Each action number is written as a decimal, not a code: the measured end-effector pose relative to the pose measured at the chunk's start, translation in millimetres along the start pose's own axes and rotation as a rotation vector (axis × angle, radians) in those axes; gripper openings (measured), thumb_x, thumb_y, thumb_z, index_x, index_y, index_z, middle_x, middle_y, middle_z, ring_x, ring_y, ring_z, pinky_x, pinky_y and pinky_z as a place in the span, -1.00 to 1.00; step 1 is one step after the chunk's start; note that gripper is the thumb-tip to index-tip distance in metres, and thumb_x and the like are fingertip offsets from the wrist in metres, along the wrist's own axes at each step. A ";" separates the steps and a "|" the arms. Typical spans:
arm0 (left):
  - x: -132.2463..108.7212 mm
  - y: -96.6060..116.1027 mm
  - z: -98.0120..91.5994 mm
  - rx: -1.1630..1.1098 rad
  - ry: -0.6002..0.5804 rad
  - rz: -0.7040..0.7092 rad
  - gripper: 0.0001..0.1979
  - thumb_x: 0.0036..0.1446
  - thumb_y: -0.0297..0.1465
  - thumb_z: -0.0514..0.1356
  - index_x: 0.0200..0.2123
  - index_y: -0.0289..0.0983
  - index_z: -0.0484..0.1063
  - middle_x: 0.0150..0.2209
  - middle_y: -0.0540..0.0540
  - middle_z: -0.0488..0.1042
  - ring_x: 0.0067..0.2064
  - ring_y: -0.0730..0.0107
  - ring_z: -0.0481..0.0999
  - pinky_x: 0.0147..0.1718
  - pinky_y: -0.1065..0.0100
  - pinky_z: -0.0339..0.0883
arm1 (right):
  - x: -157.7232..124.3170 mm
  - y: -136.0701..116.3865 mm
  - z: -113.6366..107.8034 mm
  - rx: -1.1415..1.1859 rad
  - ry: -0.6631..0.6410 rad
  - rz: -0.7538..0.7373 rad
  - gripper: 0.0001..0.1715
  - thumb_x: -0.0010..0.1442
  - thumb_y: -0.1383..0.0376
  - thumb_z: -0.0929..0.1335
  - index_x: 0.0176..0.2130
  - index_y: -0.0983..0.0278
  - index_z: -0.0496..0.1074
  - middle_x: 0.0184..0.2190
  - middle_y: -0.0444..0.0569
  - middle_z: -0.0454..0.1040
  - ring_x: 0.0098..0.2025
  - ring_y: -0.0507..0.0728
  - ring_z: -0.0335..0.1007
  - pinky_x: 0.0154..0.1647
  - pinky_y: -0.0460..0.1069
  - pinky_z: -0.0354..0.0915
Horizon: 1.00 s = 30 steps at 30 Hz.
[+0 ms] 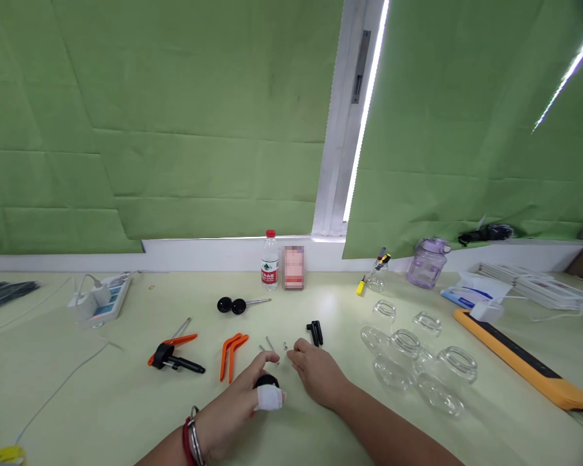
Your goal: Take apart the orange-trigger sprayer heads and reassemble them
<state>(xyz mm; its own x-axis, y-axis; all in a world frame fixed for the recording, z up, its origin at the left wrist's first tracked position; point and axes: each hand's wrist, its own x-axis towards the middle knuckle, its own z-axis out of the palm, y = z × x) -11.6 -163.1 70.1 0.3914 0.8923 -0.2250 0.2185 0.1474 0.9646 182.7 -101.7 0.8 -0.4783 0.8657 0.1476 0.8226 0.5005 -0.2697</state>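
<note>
Our left hand point(245, 392) clamps a black part point(267, 380); whether our right hand point(318, 374) pinches anything, we cannot tell. Orange handles point(224, 356) and clear jars point(404, 343) flank us.

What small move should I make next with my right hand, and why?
I'd probably pinch up the small metal piece with your right hand. It lies on the table right by those fingertips, while your left hand holds a black round part. I can't tell whether your right fingers have something in them, so check that first.
</note>
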 end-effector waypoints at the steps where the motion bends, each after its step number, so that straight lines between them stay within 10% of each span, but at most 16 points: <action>1: -0.5 0.0 0.1 -0.106 -0.025 -0.032 -0.52 -0.09 -0.34 0.14 -0.01 -0.11 0.22 -0.35 0.04 0.38 -0.32 0.38 0.40 -0.28 0.34 0.29 | -0.3 0.2 -0.9 0.021 0.002 -0.001 -0.76 0.21 0.38 0.19 -0.27 0.24 0.42 -0.24 -0.06 0.35 -0.35 0.03 0.32 -0.42 -0.09 0.02; 9: 6.3 -6.6 -6.8 -0.431 -0.177 -0.218 -0.53 0.01 -0.16 0.06 0.00 -0.15 0.18 -0.45 0.05 0.37 -0.48 0.44 0.42 -0.59 0.50 0.08 | -2.7 0.6 -5.9 0.183 0.016 0.026 -0.81 0.15 0.40 0.23 -0.26 0.24 0.41 -0.23 -0.08 0.39 -0.26 0.06 0.34 -0.29 -0.10 0.14; 30: 8.8 -9.6 -6.5 -0.424 -0.176 -0.231 -0.53 -0.04 -0.18 0.11 -0.02 -0.14 0.18 -0.45 0.02 0.36 -0.46 0.36 0.42 -0.59 0.46 0.02 | -4.7 -0.5 -6.2 0.315 0.057 0.000 -0.85 -0.06 0.48 0.26 -0.45 0.30 0.38 -0.41 -0.11 0.39 -0.45 -0.03 0.24 -0.45 -0.14 0.10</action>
<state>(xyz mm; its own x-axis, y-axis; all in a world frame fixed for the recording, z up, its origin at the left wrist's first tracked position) -16.1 -153.9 59.7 0.5281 0.7360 -0.4235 -0.0504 0.5250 0.8496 186.4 -106.0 6.2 -0.4529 0.8693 0.1981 0.6828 0.4811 -0.5499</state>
